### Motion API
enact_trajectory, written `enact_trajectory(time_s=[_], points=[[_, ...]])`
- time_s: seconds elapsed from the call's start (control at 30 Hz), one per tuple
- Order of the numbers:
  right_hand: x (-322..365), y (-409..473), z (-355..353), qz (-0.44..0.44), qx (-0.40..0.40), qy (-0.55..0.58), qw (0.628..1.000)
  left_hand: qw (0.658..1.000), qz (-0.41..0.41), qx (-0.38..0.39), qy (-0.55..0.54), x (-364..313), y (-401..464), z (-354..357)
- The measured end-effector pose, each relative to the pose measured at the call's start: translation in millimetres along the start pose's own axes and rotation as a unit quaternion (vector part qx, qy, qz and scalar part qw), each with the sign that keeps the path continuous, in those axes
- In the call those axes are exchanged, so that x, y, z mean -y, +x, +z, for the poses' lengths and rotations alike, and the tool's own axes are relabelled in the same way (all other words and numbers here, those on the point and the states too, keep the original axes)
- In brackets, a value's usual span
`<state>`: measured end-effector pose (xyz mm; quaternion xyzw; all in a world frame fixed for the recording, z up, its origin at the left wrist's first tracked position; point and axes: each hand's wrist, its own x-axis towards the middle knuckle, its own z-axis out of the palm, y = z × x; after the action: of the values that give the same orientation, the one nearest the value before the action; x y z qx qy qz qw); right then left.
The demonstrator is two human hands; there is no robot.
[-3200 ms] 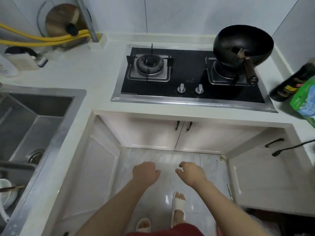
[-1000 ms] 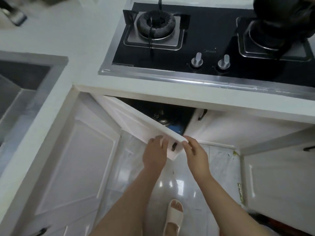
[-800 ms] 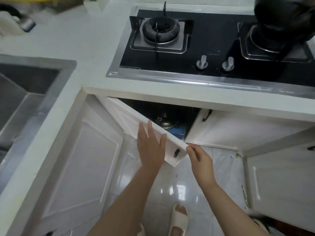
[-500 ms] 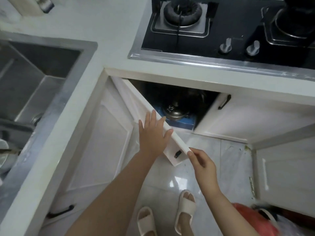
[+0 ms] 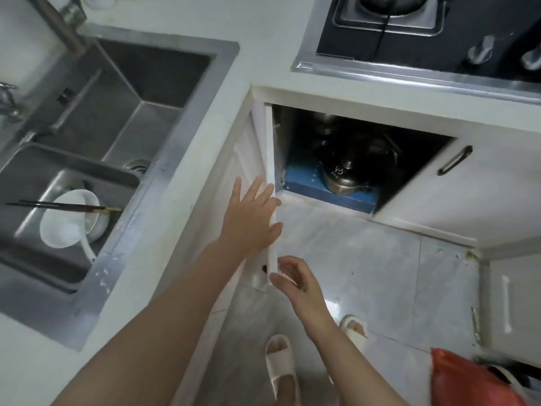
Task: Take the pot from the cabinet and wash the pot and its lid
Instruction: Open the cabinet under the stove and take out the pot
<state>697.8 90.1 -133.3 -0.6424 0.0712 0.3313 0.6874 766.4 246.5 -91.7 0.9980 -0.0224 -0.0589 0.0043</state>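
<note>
The left cabinet door under the stove stands swung wide open, seen edge-on. Inside the dark cabinet a steel pot with its lid sits on a blue box; darker cookware behind it is hard to make out. My left hand lies flat with straight fingers against the door's face. My right hand touches the door's lower corner with its fingertips. Neither hand touches the pot.
A steel double sink is at left, holding a white bowl, a ladle and chopsticks. The gas stove sits above the cabinet. The right door stays closed. A red bag lies on the tiled floor.
The cabinet door went from closed to swung fully open to the left. My left hand flattened against it, and the pot inside came into view.
</note>
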Motion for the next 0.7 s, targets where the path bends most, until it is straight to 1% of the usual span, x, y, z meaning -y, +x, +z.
enact_trajectory(time_s=[0.13,0.27,0.47,0.6,0.7], points=[[0,12,32,0.023,0.056,-0.04,0.997,0.998,0.004,0.044,0.054,25,-8,-7],[1,29,59,0.032,0.081,-0.064,0.994,0.988,0.032,0.052,0.141,44,-12,-17],[0,49,87,0.045,0.106,-0.056,0.992,0.98,0.013,0.074,0.182,58,-13,-24],[0,62,97,0.031,0.138,-0.102,0.985,0.978,-0.006,0.082,0.191,61,-11,-21],[0,72,95,0.03,0.135,-0.113,0.984,0.974,-0.018,0.089,0.206,61,-9,-17]])
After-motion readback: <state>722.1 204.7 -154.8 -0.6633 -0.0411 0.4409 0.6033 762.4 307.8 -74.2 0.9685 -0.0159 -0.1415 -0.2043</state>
